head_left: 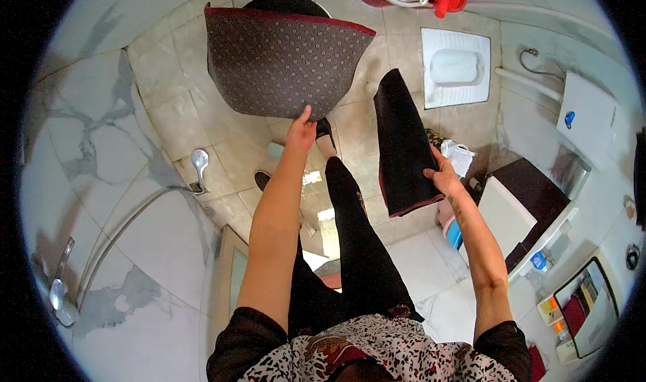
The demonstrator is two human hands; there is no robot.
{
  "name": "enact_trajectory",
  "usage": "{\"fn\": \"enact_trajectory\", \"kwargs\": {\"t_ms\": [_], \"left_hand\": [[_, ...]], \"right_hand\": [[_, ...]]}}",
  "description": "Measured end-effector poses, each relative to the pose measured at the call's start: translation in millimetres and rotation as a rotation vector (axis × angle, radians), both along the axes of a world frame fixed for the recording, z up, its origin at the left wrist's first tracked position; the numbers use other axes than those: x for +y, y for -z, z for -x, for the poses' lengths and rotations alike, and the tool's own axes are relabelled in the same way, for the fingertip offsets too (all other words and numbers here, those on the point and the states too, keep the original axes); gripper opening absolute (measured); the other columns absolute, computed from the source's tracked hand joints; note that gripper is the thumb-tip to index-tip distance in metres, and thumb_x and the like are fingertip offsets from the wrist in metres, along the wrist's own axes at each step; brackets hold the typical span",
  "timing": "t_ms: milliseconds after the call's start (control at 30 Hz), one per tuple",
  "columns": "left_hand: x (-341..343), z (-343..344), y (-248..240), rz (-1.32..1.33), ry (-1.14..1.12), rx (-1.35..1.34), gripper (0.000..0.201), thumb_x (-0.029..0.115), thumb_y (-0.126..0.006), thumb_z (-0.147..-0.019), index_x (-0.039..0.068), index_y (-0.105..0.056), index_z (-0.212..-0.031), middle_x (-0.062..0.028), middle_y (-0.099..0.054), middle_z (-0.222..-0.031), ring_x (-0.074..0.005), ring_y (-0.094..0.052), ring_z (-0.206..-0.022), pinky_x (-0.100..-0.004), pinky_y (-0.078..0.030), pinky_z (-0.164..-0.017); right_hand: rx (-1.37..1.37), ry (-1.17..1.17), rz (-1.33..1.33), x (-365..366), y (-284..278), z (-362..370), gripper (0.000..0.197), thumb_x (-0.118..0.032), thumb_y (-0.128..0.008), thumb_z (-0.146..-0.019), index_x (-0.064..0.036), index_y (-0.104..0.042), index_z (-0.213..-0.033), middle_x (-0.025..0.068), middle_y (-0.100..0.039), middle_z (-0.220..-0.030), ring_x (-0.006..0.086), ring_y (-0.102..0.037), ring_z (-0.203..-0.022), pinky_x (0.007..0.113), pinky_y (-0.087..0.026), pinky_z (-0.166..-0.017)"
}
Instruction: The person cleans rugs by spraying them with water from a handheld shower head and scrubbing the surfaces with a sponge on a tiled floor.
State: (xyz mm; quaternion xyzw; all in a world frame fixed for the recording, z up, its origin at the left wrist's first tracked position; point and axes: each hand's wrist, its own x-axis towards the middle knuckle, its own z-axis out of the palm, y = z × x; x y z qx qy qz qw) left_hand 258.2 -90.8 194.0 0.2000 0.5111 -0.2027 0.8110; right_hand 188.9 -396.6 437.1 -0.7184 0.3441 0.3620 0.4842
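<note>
Left hand [302, 133] clamped on grey-brown dotted red-edged mat [286, 62]; right hand [444, 178] gripping black red-edged mat [404, 136]; apparently handling step; next move calls for steady grips.

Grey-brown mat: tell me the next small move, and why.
Probably ease the grey-brown mat toward the dark round object, since the left hand grips its near edge and its red-trimmed far edge overlaps that object in this view.

Tiled bathroom with squat toilet [456, 69], shower head [200, 159] and wall mirror [587, 308].
</note>
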Motion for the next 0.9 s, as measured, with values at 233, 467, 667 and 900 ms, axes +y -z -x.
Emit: {"fn": "enact_trajectory", "kwargs": {"t_ms": [233,467,667,900], "left_hand": [[-0.1,-7.5,8.1,-0.067,0.082,0.174,0.036,0.009,-0.069,-0.078,0.01,-0.054,-0.11,-0.0052,-0.058,-0.108,-0.0228,-0.056,-0.098,-0.0375,-0.047,-0.084],[-1.6,-16.2,-37.1,-0.156,0.019,0.037,0.04,0.015,-0.068,-0.08,0.001,-0.051,-0.114,-0.0099,-0.056,-0.112,-0.0251,-0.055,-0.099,-0.0376,-0.047,-0.085],[34.5,-37.4,-90.3,-0.164,0.063,0.008,0.043,0.013,-0.067,-0.08,-0.002,-0.048,-0.116,-0.0112,-0.055,-0.113,-0.0254,-0.055,-0.1,-0.0394,-0.047,-0.084],[79.3,-62.0,-172.6,-0.218,0.117,-0.194,0.039,0.01,-0.062,-0.082,0.001,-0.047,-0.117,-0.0109,-0.056,-0.113,-0.0257,-0.057,-0.099,-0.0403,-0.05,-0.081]], "right_hand": [[0.003,-0.194,0.04,-3.5,14.8,-10.5,0.07,0.013,-0.054,-0.071,-0.0036,-0.032,-0.136,0.0119,-0.053,-0.124,0.0186,-0.048,-0.114,0.026,-0.031,-0.098],[-0.041,-0.243,0.067,-3.4,11.4,-22.7,0.071,0.011,-0.054,-0.069,-0.0044,-0.034,-0.135,0.0152,-0.055,-0.121,0.0215,-0.052,-0.111,0.027,-0.035,-0.095],[-0.115,-0.354,0.157,-8.7,31.5,-15.8,0.071,0.005,-0.057,-0.069,-0.0063,-0.034,-0.135,0.022,-0.055,-0.115,0.031,-0.054,-0.109,0.032,-0.04,-0.092],[-0.113,-0.446,0.234,-3.0,25.9,-34.6,0.069,0.005,-0.052,-0.068,-0.0078,-0.036,-0.134,0.0246,-0.056,-0.109,0.0379,-0.053,-0.104,0.039,-0.042,-0.088]]}}
